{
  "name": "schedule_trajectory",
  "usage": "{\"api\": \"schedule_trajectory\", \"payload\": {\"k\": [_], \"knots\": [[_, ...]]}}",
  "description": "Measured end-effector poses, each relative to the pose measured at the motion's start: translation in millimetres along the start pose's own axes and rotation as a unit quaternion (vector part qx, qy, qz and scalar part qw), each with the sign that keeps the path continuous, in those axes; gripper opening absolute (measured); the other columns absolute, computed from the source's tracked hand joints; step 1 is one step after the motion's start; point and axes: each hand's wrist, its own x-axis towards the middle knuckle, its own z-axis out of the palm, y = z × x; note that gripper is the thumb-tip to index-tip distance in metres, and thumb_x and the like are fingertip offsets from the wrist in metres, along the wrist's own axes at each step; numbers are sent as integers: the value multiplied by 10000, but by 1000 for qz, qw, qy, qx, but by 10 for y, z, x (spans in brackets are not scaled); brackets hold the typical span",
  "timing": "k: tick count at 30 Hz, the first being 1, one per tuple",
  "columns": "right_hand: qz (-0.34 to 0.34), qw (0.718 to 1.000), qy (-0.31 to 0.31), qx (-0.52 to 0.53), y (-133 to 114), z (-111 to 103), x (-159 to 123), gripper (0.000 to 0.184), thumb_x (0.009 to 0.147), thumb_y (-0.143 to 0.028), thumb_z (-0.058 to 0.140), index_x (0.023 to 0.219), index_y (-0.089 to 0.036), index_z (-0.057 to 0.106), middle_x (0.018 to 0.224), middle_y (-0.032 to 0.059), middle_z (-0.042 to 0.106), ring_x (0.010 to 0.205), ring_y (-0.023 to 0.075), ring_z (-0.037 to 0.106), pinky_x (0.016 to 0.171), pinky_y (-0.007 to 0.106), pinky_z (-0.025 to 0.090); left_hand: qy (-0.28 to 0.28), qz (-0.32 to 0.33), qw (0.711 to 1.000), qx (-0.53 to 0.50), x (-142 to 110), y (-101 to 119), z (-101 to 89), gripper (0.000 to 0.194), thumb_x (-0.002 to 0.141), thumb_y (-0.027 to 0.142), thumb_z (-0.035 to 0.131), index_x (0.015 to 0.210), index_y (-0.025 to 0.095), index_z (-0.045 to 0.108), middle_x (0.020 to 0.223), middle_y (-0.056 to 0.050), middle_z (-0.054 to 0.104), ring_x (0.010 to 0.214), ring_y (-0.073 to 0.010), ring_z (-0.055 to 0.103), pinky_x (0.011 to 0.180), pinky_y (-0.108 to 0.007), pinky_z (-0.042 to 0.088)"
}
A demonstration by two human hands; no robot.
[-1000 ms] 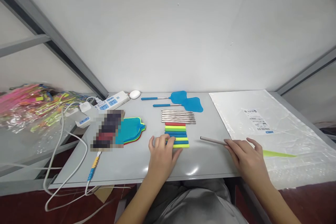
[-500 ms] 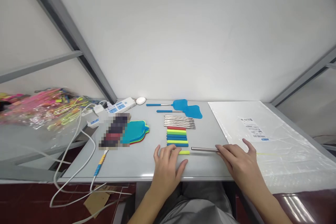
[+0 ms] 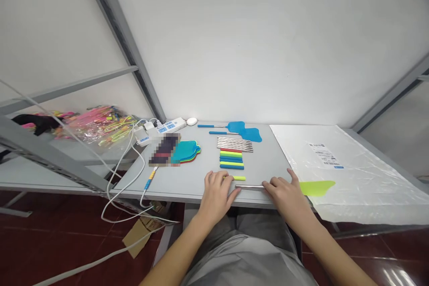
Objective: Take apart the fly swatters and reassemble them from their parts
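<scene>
My left hand point(image 3: 217, 192) is closed over one end of a lime-yellow handle sleeve point(image 3: 239, 178), whose other end sticks out to the right. My right hand point(image 3: 284, 194) grips a lime fly swatter by its metal rod point(image 3: 250, 186), which points left, toward my left thumb. Beyond that hand shows the swatter's lime paddle point(image 3: 317, 188); its neck is hidden under the palm. Just behind my hands lies a row of blue, yellow, green and red handle sleeves point(image 3: 231, 160). A bundle of bare metal rods point(image 3: 235, 144) is above them.
Two blue fly swatters point(image 3: 235, 128) with handles lie at the back. Stacked coloured paddles point(image 3: 185, 151) sit left, beside a blurred-out phone-like object point(image 3: 165, 149) on a cable. A power strip point(image 3: 171, 125) is behind. White bubble packaging point(image 3: 338, 143) covers the table's right side.
My left hand has drawn a yellow sleeve from the row toward the table's front edge. My right hand has brought the rod left, close to that sleeve. The camera view has shifted.
</scene>
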Motion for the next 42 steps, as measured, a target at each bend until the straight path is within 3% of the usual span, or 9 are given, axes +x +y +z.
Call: {"api": "schedule_trajectory", "payload": {"k": [8, 13, 16, 19, 22, 25, 27, 32, 42], "knots": [[-63, 996, 55, 2, -332, -47, 96, 156, 907, -103, 533, 831, -204, 625, 719, -7, 612, 698, 163, 581, 1107, 537, 163, -45, 54, 996, 47, -103, 402, -59, 160, 952, 285, 525, 1087, 206, 560, 1055, -53, 631, 1021, -230, 565, 1084, -535, 272], [-130, 977, 152, 74, -386, -242, -15, 106, 932, -165, 543, 903, -208, 635, 845, 9, 685, 840, 166, 636, 1163, 524, 109, -113, 41, 990, 80, -142, 608, -239, 124, 979, 212, 427, 932, 188, 540, 851, -32, 622, 768, -203, 595, 705, -332, 443], [-44, 966, 236, 96, -225, -442, -79, 370, 904, -336, 624, 1260, -272, 545, 1297, 90, 609, 1269, 294, 500, 1146, 610, 45, -118, 40, 989, 78, -159, 588, -380, 173, 1006, 287, 396, 933, 207, 530, 823, -11, 621, 713, -184, 598, 574, -292, 370], [98, 949, 238, 183, 8, -603, -145, 681, 863, -451, 650, 1442, -260, 347, 1482, 146, 426, 1390, 354, 345, 1135, 628, 129, -103, 37, 989, 104, -178, 537, -486, 233, 1028, 342, 336, 995, 234, 540, 800, 0, 610, 699, -178, 600, 535, -297, 300], [222, 875, 122, 412, 153, -665, -241, 673, 864, -507, 617, 1431, -263, 349, 1421, 131, 495, 1283, 329, 484, 1045, 529, 389, -72, 39, 989, 120, -203, 509, -537, 248, 1031, 355, 322, 1089, 260, 544, 773, 3, 597, 688, -172, 589, 541, -300, 275], [254, 731, 4, 634, 135, -666, -341, 479, 895, -522, 564, 1289, -259, 496, 1249, 101, 630, 1070, 287, 634, 863, 435, 538, -54, 51, 989, 124, -218, 505, -563, 252, 1025, 366, 345, 1057, 253, 567, 750, -2, 587, 664, -168, 563, 564, -300, 283], [254, 664, -27, 703, 74, -668, -381, 420, 897, -514, 567, 1223, -253, 525, 1176, 97, 663, 940, 268, 672, 710, 396, 579, -47, 66, 988, 129, -218, 512, -583, 245, 1021, 357, 360, 1016, 245, 578, 739, -3, 582, 645, -167, 545, 566, -302, 279], [261, 632, -23, 730, -7, -724, -393, 412, 870, -492, 619, 1194, -253, 530, 1101, 88, 674, 764, 224, 670, 527, 346, 573, -36, 82, 986, 143, -191, 561, -657, 224, 1016, 301, 365, 972, 232, 574, 725, -3, 567, 617, -163, 517, 552, -302, 259], [230, 590, -66, 771, -129, -754, -434, 470, 876, -458, 627, 1287, -268, 502, 1182, 92, 646, 905, 251, 671, 534, 326, 585, -22, 107, 984, 139, -226, 713, -728, 163, 995, 262, 424, 980, 230, 583, 736, 0, 565, 643, -167, 495, 569, -308, 276]]}}
